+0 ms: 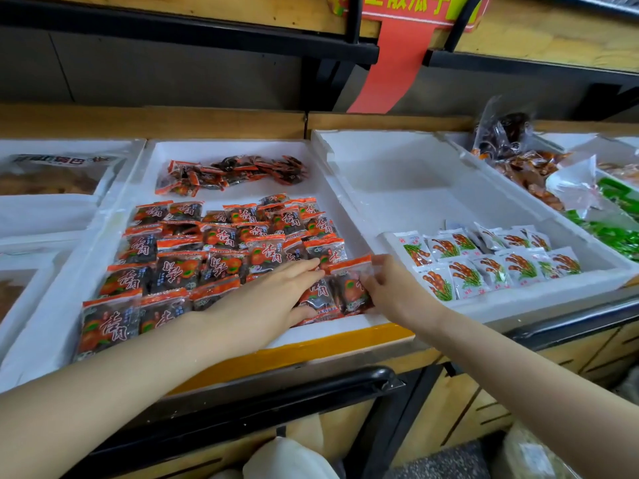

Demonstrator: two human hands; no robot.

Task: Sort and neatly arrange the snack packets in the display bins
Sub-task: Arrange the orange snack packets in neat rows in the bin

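While the orange packets [193, 250] lie in rows in the middle foam bin [228, 148], the right grip [387, 283] pinches one packet [349, 288] at its front right corner; the left grip [273, 293] rests flat, fingers straight, on packets beside it. White packets [498, 262] sit in the next bin [415, 188].

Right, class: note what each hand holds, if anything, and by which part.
The right hand pinches an orange-topped packet by its right edge. The left hand lies flat on neighbouring packets, holding nothing.
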